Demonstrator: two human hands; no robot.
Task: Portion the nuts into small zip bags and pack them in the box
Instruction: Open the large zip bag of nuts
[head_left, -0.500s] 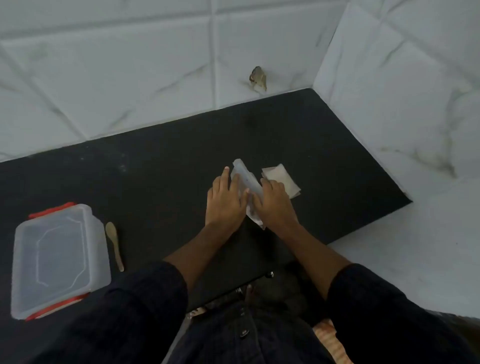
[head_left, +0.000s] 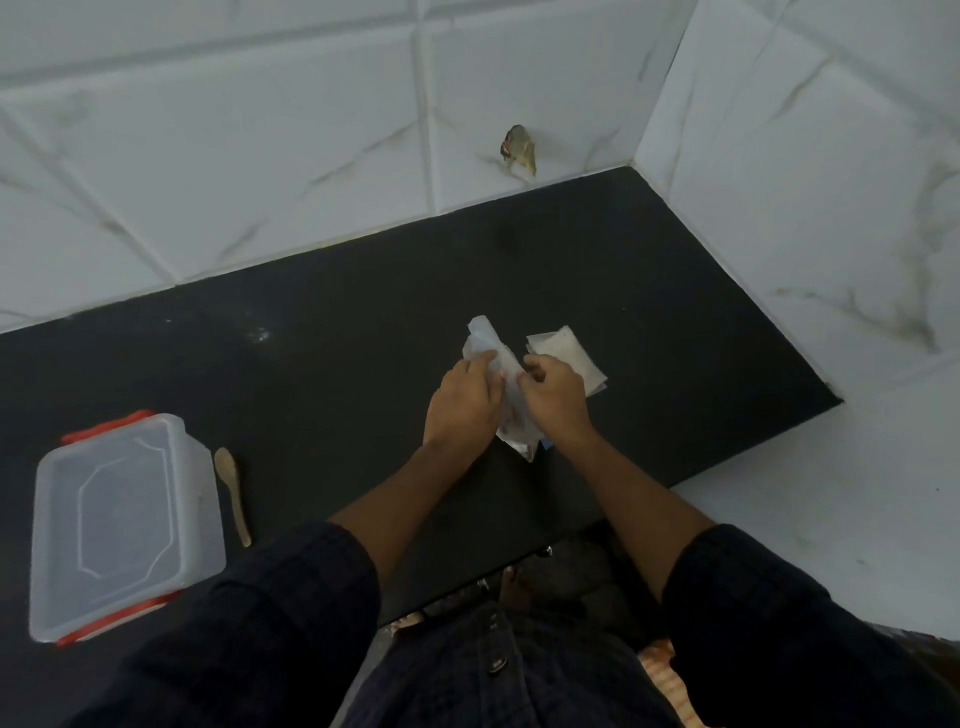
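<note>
A: Where do things stand?

B: Both hands are on one clear bag (head_left: 496, 364) in the middle of the dark surface (head_left: 337, 338). The left hand (head_left: 464, 400) has its fingers curled on the bag's left side, and the right hand (head_left: 556, 397) pinches the right edge. Something reddish-brown shows low in the bag, probably nuts.

A: What does this step need?

B: I'd judge they are working the mouth open or shut. Keep the mouth upward so nothing spills, and pinch only the top strips, not the filled part.

A: And the rest?

B: Spare bags (head_left: 571, 353) lie just beside the right hand. The lidded box (head_left: 124, 525) sits well apart at left, a wooden spoon (head_left: 234, 493) beside it. The lid must come off before packing.
</note>
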